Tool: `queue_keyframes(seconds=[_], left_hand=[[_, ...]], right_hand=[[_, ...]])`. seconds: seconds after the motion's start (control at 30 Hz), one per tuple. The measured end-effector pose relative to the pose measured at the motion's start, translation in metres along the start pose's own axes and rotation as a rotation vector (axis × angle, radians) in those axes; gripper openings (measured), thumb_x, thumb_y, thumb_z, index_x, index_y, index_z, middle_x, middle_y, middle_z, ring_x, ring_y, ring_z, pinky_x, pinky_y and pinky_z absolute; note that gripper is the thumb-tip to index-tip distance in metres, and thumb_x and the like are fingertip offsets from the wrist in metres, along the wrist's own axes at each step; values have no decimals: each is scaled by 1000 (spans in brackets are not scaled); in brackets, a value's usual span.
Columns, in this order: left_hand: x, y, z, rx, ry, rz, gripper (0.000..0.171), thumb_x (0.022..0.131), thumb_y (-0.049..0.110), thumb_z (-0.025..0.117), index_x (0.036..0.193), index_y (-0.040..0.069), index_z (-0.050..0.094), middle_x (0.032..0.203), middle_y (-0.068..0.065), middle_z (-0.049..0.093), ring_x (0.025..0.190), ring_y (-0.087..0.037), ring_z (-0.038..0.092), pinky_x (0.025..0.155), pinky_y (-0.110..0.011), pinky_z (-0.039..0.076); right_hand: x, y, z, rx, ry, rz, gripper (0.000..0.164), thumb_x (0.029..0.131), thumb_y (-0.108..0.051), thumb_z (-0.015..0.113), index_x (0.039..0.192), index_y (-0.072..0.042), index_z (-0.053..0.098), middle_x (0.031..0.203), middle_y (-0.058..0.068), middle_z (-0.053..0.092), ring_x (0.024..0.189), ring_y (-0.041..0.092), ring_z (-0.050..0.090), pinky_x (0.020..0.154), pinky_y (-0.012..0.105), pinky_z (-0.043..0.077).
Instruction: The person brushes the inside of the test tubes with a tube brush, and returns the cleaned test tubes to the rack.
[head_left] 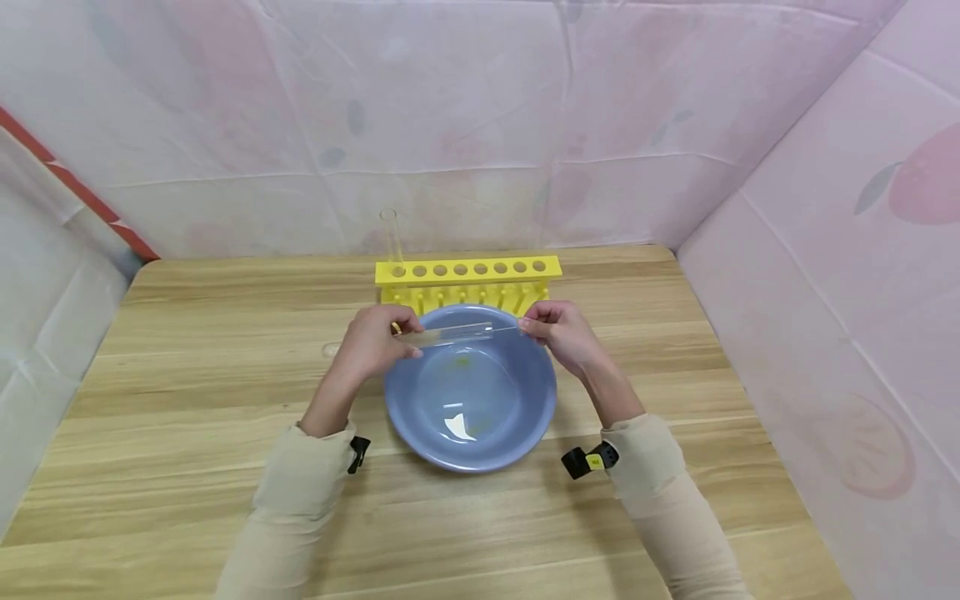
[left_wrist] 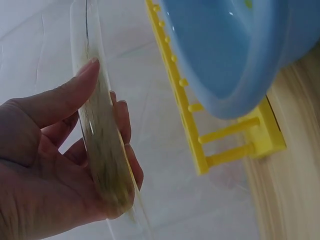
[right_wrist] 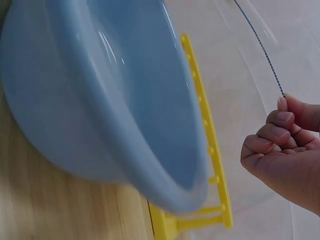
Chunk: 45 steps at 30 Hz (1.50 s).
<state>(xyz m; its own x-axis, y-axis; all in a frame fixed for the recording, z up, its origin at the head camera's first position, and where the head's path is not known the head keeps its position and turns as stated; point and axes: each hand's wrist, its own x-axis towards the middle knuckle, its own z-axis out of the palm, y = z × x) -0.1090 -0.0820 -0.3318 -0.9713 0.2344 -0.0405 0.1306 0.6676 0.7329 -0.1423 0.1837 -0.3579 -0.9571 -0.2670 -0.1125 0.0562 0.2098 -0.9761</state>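
My left hand [head_left: 371, 340] grips a clear glass test tube [head_left: 453, 335] lying nearly level over the basin's far side, its mouth toward the right. Inside the tube sits a test tube brush, its pale bristles [left_wrist: 102, 135] within the part my left fingers hold. The brush's twisted wire handle [right_wrist: 265, 54] comes out of the mouth. Thumb and fingers of my right hand [head_left: 564, 337] pinch the wire's end. Below both hands stands a blue basin [head_left: 468, 396], with liquid and small greenish patches at its bottom.
Right behind the basin is a yellow test tube rack [head_left: 470, 276], with one clear test tube [head_left: 395, 237] upright in its leftmost hole. Everything stands on a wooden table [head_left: 225, 375]. Fruit-patterned sheeting [head_left: 465, 125] hangs along the back and sides.
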Motion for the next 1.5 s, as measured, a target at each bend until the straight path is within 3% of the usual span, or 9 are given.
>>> queue_keyframes(seconds=[0.27,0.63,1.23,1.37,1.5], left_hand=[[3,8,3,18,-6,-14,20,67,-2,75,85,3,67,81,-8,61,77,-25,56,70,-37,44],[3,8,4,16,1,-42,20,67,-2,75,85,2,67,82,-11,61,77,-25,56,69,-36,43],[0,6,4,-21,2,-42,19,72,0,74,89,3,67,87,-10,63,77,-24,57,70,-35,46],[0,4,3,-42,-5,-36,19,72,0,74,89,2,66,87,-11,63,77,-24,57,69,-34,47],[1,2,1,-70,-30,-36,18,72,0,74,89,1,66,87,-11,62,76,-25,56,67,-34,47]], right_hand=[[2,-3,17,-19,-35,17,16,86,4,57,71,6,53,57,0,44,55,10,40,52,24,34],[3,-7,28,-22,-40,44,13,85,6,56,72,5,54,58,0,46,54,9,41,51,20,34],[5,-17,24,203,-65,172,31,86,8,52,58,-6,55,57,1,49,52,11,38,50,21,31],[5,-17,25,156,-62,127,27,86,9,51,62,-3,53,58,1,47,54,11,40,53,22,34],[5,-14,24,17,-48,36,18,87,6,54,69,2,53,61,1,46,60,12,41,56,23,36]])
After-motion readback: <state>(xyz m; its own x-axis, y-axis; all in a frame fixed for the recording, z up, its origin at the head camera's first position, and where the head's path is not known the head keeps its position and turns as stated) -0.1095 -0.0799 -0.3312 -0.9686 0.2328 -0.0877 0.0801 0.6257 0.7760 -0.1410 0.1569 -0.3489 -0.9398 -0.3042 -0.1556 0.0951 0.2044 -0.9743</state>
